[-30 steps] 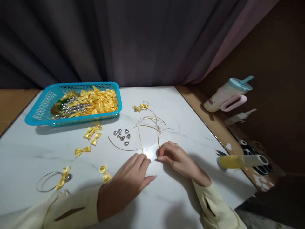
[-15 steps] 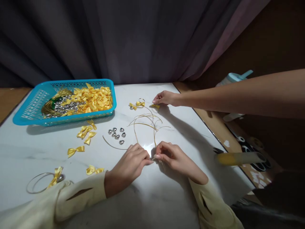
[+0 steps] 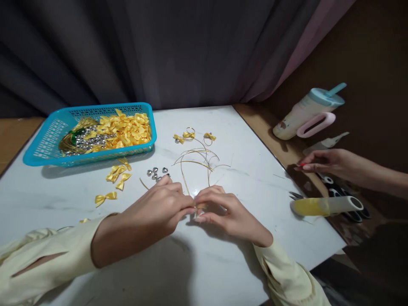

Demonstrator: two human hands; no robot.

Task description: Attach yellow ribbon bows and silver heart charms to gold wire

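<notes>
My left hand point(image 3: 157, 206) and my right hand point(image 3: 228, 214) meet over the white tabletop, fingertips pinched close together. Between them they grip thin gold wire point(image 3: 186, 185), whose strands run away from my fingers into a loose tangle. A small pale bit shows at the right fingertips, too small to name. Silver heart beads point(image 3: 155, 171) lie just beyond my left hand, partly covered by it. Loose yellow satin bows point(image 3: 106, 197) are scattered to the left. Beyond the wire sit finished-looking bow rings, one of them a yellow bow point(image 3: 209, 136) on a wire loop.
A blue basket point(image 3: 38, 157) of bows, beads and gold wire stands at the back left. On the right lie a yellow-filled tube point(image 3: 314, 207), pliers point(image 3: 296, 196) and a tumbler point(image 3: 306, 110). A co-worker's hand point(image 3: 334, 165) holds something small and red beside the table.
The co-worker's hand has left the bow ring at the back and moved right, off the table. My hands have shifted slightly left and closer together, my left now covering some beads.
</notes>
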